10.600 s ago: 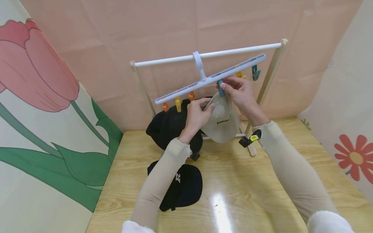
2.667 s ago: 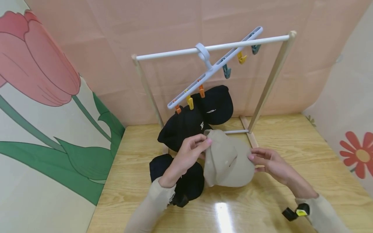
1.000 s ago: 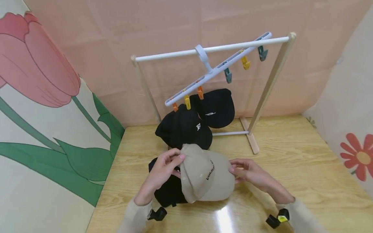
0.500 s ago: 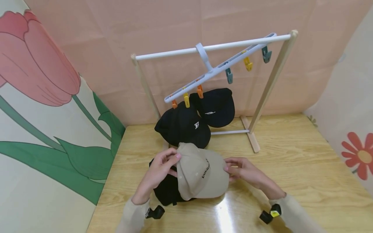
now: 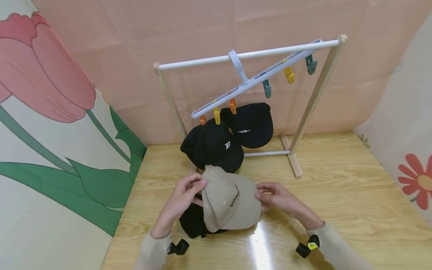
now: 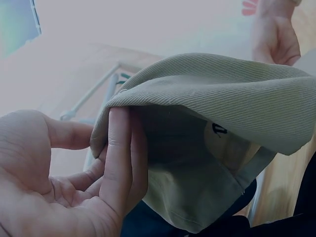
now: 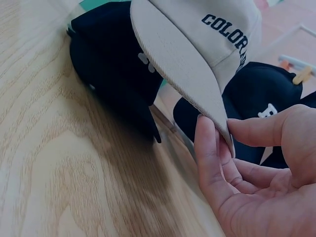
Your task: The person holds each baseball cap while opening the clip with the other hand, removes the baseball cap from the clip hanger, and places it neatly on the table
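Observation:
A beige baseball cap (image 5: 233,202) with dark lettering is held between both hands above the table. My left hand (image 5: 185,197) pinches the back edge of its crown; in the left wrist view the fingers reach inside the cap's opening. My right hand (image 5: 278,198) pinches the brim, thumb above and fingers below, as the right wrist view shows. Partly hidden beneath the beige cap, a black cap (image 5: 192,223) lies on the table. Behind, two more black caps hang clipped: one with a white letter (image 5: 216,146), the other with a small white mark (image 5: 253,125).
A light blue clip hanger (image 5: 248,83) hangs aslant from the white rail of a wooden-legged rack (image 5: 312,97). On its right half dangle a yellow clip (image 5: 289,75) and two teal clips, holding nothing. The wooden table (image 5: 341,180) extends to the right.
Earlier, the beige cap was at a teal clip on the hanger. Both hands have since brought it down and left, over the black cap on the table; lately it drifts slightly left.

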Available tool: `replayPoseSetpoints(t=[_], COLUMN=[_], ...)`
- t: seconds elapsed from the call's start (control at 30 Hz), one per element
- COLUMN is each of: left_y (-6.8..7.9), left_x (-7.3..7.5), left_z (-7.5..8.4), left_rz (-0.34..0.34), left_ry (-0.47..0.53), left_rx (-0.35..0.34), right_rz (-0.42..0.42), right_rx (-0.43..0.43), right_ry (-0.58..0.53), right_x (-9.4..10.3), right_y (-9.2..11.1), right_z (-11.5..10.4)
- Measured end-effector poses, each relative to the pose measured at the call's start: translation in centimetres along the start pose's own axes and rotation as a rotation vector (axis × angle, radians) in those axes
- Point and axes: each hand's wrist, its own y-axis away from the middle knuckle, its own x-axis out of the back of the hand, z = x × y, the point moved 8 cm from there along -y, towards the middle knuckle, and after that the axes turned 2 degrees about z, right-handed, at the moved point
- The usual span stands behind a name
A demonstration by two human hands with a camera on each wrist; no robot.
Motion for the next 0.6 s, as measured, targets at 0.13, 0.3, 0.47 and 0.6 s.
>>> replayPoseSetpoints(t=[0.13, 0.3, 0.47, 0.6], left_y=[0.1, 0.3, 0.4, 0.3], left_x=[0.3, 0.6, 1.0, 1.5], left_z=[-0.2, -0.4, -0.8, -1.4], left_rz=[0.0, 0.008, 0.022, 0.046], left_ry=[0.015, 0.034, 0.041, 0.035], left_rx=[-0.002, -0.003, 0.008, 0.039], right_rz=[-0.015, -0.024, -0.024, -0.023], right_rx=[0.005, -0.004, -0.004, -0.014], right_ry=[-0.008, -0.01, -0.009, 0.0], right_x=[-0.4, -0.6, -0.9, -0.9], right_y=[-0.3, -0.7, -1.0, -1.2], right_z=[0.1, 0.3, 0.4, 0.7])
